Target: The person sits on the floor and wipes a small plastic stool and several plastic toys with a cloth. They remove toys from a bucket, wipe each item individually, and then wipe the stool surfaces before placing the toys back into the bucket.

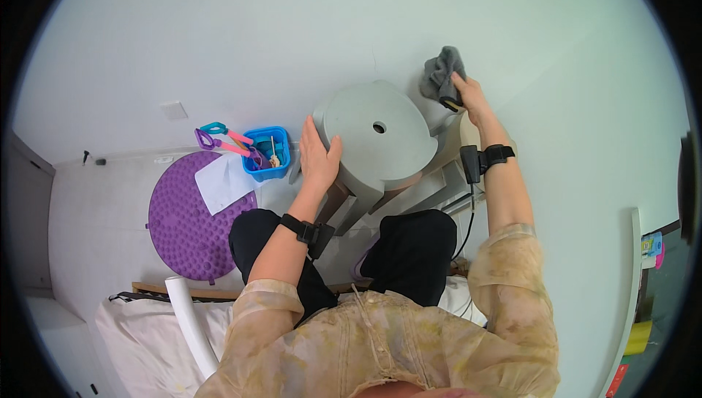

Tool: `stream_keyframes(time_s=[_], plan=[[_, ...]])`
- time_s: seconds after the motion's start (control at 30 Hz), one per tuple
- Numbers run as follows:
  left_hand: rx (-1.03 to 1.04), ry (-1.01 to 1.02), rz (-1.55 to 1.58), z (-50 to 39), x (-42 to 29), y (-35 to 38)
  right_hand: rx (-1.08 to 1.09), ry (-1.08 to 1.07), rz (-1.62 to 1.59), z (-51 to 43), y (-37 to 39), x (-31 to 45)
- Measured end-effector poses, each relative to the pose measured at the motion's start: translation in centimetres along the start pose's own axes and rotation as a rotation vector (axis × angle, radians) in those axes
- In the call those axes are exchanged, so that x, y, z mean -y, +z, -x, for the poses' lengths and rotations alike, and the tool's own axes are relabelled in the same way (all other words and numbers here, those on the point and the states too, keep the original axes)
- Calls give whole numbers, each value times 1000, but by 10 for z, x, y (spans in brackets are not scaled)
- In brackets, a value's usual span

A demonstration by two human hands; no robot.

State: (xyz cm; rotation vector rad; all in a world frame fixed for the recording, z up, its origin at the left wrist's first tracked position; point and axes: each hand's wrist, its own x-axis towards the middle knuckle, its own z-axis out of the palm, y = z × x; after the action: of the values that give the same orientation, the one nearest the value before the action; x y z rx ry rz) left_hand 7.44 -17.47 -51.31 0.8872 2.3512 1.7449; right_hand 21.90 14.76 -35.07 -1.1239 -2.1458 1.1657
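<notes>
A grey plastic stool (378,148) with a round hole in its seat stands before my knees, close to the wall. Against its left rim lies my left hand (321,159), fingers extended along the side and thumb at the seat's edge. Brown legs (335,200) show beneath the seat, apparently from another stool stacked under it. My right hand (470,97) grips a bunched grey cloth (443,77) beyond the stool's right side, near the wall. Below that forearm, a cream stool (470,134) is partly hidden.
To the left stands a blue plastic basket (288,151) holding toy shovels (233,147). White paper (222,181) lies on a purple studded mat (192,228). A white tube (189,321) rests on the bedding (142,337) at lower left. A wall socket plate (174,110) is above the mat.
</notes>
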Motion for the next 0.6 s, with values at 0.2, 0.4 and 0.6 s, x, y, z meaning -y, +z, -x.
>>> stream_keyframes(time_s=[0.2,0.4,0.6], plan=[[-7,14,-4,-1,4,2,185,112,-424,13,-13,26],[-19,34,7,0,4,2,214,111,-581,14,-2,25],[-24,47,-5,0,1,0,389,118,123,-8,5,6]])
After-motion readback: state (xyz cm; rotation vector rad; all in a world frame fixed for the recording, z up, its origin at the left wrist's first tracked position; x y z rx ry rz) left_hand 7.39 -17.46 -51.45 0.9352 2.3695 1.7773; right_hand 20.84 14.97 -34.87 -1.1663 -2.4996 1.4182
